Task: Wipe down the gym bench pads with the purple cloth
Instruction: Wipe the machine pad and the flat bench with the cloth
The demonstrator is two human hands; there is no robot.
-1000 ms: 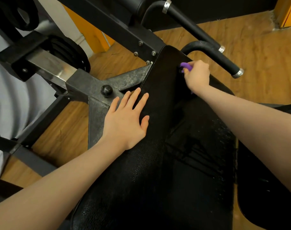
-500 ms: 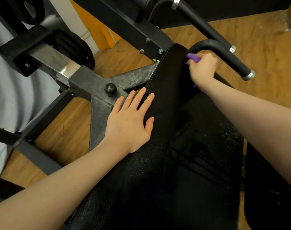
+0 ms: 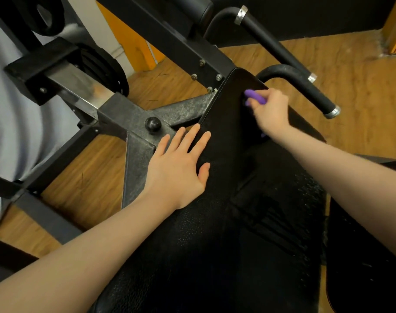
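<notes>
Now right hand grips bunched purple cloth at far end of bench pad; left hand flat, fingers spread, bracing pad edge; best press firmly, overlap strokes

2 bare forearms; left hand, right hand ungloved; no sleeves, rings visible.

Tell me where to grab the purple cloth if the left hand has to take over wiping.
Take the fold of the purple cloth sticking out past the right hand, coming from the left across the bench pad. Probably best: that fold is the main exposed part, and the left hand lies flat on that side.
</notes>
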